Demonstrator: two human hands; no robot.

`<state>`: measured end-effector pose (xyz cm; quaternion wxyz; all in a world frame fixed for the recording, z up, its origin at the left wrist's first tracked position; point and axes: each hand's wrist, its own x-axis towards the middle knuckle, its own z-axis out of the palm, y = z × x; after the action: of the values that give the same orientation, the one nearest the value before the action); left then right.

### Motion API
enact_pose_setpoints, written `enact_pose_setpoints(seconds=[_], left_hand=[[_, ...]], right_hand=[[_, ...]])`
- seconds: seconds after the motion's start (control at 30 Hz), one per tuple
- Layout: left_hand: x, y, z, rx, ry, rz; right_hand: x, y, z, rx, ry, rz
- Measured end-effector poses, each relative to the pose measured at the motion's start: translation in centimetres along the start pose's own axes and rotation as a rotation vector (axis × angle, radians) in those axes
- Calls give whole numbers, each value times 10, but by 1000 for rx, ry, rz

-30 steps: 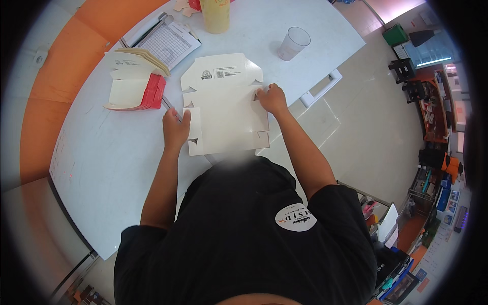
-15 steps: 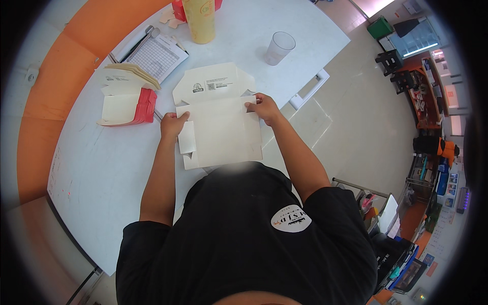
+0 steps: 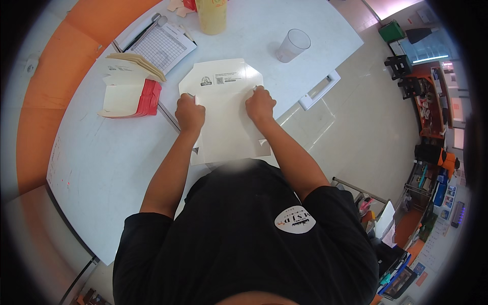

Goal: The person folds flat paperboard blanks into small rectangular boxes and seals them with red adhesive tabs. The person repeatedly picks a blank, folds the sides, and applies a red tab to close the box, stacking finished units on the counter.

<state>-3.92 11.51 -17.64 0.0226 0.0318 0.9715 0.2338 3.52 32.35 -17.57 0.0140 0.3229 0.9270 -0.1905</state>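
Note:
A cream cardboard box blank (image 3: 229, 122) lies in front of me at the table's near edge, its far flap carrying small dark print. My left hand (image 3: 190, 113) is closed on its left side, near the fold of the far flap. On the opposite side, my right hand (image 3: 261, 104) grips the blank at about the same height. The fingertips of both hands are mostly hidden behind knuckles and card. Small cut notches show along the blank's lower sides.
A stack of red and cream folded cartons (image 3: 127, 96) stands left on the white table (image 3: 101, 168). Behind are a gridded paper sheet (image 3: 161, 48), a tall cup of yellow drink (image 3: 212, 18) and a clear plastic cup (image 3: 293, 46). Shelving (image 3: 429, 101) lines the far right.
Both hands have turned from pinching the blank's edges to fist-like grips on its side flaps. The left side flap, previously folded inward, now sits under or beside my left hand.

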Motion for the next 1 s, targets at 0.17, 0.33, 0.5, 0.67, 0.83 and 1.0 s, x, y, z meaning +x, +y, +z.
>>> enact_pose_setpoints(seconds=[0.17,0.33,0.5,0.67,0.83,1.0], left_hand=[[-14,33,5,362,8,246],[-18,44,34,683,23,318],[0,18,2,28,36,140],[-19,-17,-22,-45,131,116],[-77,-35,-23,-65,-104,-29],[-69,-42,-15,-170,-101,44]], right_hand=[[-19,-28,14,-513,95,-287],[-14,-29,19,-481,64,-330],[18,40,-7,307,-53,-188],[-41,69,-33,264,-74,-86],[-84,78,-22,262,-202,-112],[-69,66,-9,251,-62,-238]])
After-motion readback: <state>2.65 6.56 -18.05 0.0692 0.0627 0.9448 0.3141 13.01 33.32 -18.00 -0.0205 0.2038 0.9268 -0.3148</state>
